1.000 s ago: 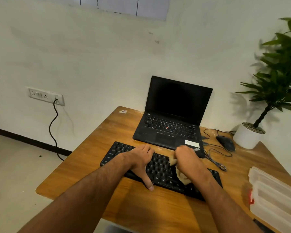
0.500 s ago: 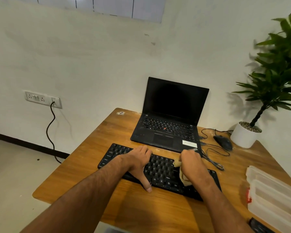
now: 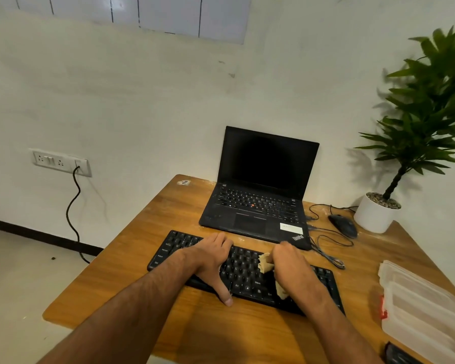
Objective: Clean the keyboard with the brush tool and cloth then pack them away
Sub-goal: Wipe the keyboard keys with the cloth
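Keyboard (image 3: 243, 271) lengthwise under both hands; left hand (image 3: 212, 258) flat, steadying; right hand (image 3: 293, 266) clutching cloth (image 3: 265, 262), nearer unwiped right end

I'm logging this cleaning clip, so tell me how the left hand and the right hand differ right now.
The left hand lies flat on the keyboard, fingers straight and thumb over its near edge, holding nothing; the right hand is curled around the cloth. The left hand covers the keyboard's left-middle keys, the right hand its right-middle keys. Both rest on the keyboard, on the wooden table.
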